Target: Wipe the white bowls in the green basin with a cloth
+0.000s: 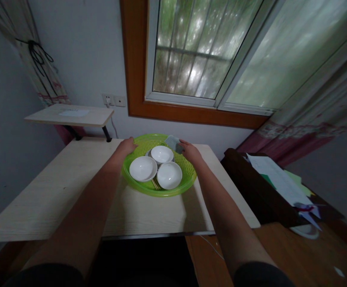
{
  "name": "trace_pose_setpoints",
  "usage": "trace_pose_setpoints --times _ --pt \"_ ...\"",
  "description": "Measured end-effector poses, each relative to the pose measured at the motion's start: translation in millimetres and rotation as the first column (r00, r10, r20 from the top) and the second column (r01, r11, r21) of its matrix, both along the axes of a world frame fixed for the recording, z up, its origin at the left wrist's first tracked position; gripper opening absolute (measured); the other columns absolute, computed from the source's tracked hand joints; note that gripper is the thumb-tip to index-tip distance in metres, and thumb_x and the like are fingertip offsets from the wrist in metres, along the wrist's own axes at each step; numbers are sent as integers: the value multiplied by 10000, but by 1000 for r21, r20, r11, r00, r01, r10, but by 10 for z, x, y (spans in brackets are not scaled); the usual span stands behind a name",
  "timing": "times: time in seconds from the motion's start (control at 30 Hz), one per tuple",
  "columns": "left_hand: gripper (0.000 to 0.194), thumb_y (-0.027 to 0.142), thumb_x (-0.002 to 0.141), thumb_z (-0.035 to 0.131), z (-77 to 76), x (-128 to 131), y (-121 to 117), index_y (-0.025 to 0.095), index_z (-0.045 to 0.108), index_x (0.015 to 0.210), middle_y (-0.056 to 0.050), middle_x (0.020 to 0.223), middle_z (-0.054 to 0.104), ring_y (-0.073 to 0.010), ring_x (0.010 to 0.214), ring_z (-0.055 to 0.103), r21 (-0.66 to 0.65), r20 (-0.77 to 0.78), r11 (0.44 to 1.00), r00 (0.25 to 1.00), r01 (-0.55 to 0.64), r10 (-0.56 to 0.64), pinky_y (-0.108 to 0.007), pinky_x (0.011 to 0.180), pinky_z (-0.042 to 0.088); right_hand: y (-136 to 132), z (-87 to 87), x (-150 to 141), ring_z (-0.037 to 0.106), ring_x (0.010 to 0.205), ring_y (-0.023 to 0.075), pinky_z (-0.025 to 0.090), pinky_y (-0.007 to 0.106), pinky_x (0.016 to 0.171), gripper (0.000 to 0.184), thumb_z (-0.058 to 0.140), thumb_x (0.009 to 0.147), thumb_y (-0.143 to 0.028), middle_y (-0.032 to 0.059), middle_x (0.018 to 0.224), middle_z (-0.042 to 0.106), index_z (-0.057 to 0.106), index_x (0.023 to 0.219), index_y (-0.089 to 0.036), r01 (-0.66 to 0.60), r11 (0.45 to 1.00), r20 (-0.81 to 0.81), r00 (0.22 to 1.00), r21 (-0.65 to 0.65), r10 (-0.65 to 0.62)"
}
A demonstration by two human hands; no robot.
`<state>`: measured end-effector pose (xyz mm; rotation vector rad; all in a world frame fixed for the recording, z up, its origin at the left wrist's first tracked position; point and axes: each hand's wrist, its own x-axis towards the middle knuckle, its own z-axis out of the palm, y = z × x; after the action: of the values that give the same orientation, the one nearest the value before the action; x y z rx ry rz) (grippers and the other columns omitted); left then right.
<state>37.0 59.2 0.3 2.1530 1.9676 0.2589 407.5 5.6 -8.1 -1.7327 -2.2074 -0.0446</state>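
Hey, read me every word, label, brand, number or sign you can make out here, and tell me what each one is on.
There is no text I can read.
Paper on the raised shelf: faint dark marks, too small and blurred to read.
White sheet at the right: too blurred to tell any writing.
White bowls and green basin: no lettering visible.

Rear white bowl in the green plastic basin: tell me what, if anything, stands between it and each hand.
A gray pad sits at the fingertips of the right hand, partly between it and the rear white bowl. From the left hand, at the rim of the green plastic basin, nothing visible blocks the way.
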Motion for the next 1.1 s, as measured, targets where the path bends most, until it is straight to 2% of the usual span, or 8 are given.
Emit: trace_pose_setpoints --times 0.37,0.67,0.83,1.1 --pt "363 404 958 615 -14 -12 4 187 641 1247 -180 1261 716 -255 1129 689 -21 78 999 996 -47 48 -314 895 507 17 17 2 655 1297 262 464 364 1179 623 587 815 -34 41 1601 507 667 1414 -187 -2 1000 -9 1000 -20 2" --pt "383 391 947 621 -51 -20 55 172 641 1261 -188 1282 713 -280 1142 688 -24 87 999 995 -45 47 -348 934 512 35 -6 37 646 1307 257 474 368 1165 621 610 817 -44 10 1600 509 678 1398 -251 -7 1000 -29 1000 -9 6" --pt "369 365 945 631 -53 -26 37 171 647 1258 -180 1235 731 -266 1096 699 -24 142 999 989 -41 43 -341 916 515 64 -28 56 631 1329 252 453 355 1182 626 623 808 -40 25 1597 515 680 1398 -241 -19 1000 -25 1000 -1 19" --pt "333 371 950 621 -76 -54 65 175 648 1218 -177 1266 714 -253 1124 691 -19 129 1000 991 -20 22 -314 898 513 65 -39 68 628 1333 281 457 416 1182 509 703 893 -185 53 1596 518 674 1399 -239 -29 1000 -50 998 -7 29"
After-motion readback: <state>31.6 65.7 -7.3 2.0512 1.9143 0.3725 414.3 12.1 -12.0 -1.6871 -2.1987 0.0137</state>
